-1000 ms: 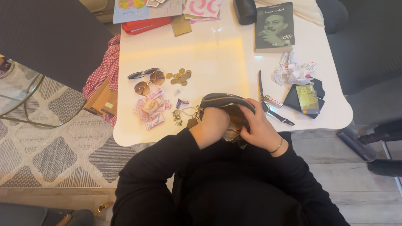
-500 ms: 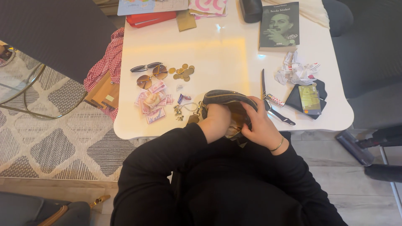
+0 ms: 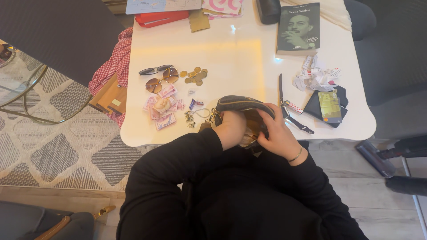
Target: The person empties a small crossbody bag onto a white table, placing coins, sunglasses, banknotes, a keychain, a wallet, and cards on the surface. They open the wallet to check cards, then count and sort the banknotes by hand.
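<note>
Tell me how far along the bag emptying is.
Laid out already on the table: sunglasses, coins, banknotes, keys, a card. In hand: the left hand is inside the open bag, the right hand holding its edge. What remains inside is hidden.

Small wrapped item [image 3: 196, 103]: blue and purple wrapper, lying on the white table [image 3: 231, 49] between the banknotes and the dark pouch.
Crumpled slips [image 3: 315, 76]: white paper with red print, bunched near the table's right edge, just below the book.
Card [image 3: 330, 106]: upright rectangle, yellow-green, resting on a black wallet [image 3: 315, 106].
Tag [image 3: 115, 102]: small pale rectangle on a brown box beside the table's left edge.
Screens: none in view.
</note>
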